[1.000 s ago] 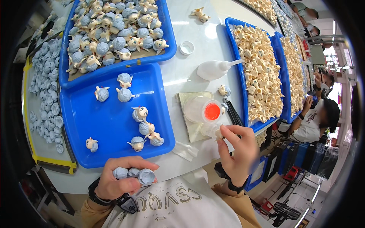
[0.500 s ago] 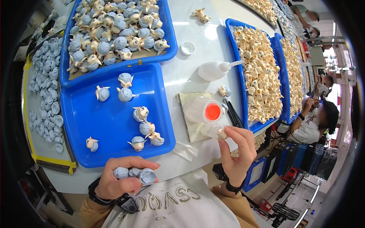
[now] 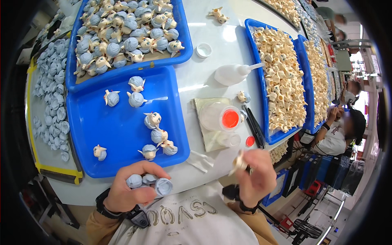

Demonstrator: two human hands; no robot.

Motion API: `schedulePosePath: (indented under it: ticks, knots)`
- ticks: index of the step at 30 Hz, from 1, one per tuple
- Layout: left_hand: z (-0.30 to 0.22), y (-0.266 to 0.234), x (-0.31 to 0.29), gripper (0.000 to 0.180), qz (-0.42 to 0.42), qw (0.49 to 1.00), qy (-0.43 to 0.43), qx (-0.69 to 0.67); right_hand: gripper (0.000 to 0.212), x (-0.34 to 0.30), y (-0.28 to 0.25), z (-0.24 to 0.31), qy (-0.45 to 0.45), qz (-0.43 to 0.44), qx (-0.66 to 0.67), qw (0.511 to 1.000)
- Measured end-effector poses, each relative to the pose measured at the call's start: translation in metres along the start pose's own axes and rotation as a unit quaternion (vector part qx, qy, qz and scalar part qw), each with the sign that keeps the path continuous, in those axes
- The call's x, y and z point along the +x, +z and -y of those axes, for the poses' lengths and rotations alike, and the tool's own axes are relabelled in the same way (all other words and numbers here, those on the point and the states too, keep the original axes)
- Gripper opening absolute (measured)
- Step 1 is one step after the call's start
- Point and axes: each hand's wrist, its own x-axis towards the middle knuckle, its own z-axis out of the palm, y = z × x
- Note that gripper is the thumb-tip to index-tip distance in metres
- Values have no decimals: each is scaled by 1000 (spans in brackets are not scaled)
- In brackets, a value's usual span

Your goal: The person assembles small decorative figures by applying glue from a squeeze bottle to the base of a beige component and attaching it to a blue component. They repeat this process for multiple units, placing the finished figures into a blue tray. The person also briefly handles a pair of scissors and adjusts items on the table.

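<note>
- Presently, head view: left hand point(image 3: 122, 192) curled round three blue-grey caps point(image 3: 163, 186), the end one's hollow facing the camera. Risk: a slack grip could spill one onto the shirt point(image 3: 183, 216).
- Right hand point(image 3: 258, 175) pinches a cream part point(image 3: 239, 161), blurred, near the bench point(image 3: 192, 77) edge. Risk: small pinch area; a slip could drop it off the bench.
- Small clear cup point(image 3: 233, 140) and wider clear container point(image 3: 208, 116) stand nearby. Risk: a careless knuckle could tip either; contents unclear.

Left hand point(image 3: 136, 183) gripping blue-grey hair pieces point(image 3: 163, 186), right hand point(image 3: 258, 175) pinching cream piece point(image 3: 239, 161)
</note>
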Motion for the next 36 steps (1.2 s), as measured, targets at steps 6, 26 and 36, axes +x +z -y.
schedulePosePath:
  ticks: [6, 26, 36]
  knots:
    - [-10, 9, 3, 33, 4, 999, -7, 31, 39, 11, 39, 33, -97, 137, 159, 973]
    - [-14, 10, -3, 17, -88, 979, 7, 183, 41, 9, 67, 35, -208, 151, -55, 965]
    - [-5, 10, -3, 19, -116, 959, 82, 246, 50, 7, 79, 36, -143, 131, 29, 981]
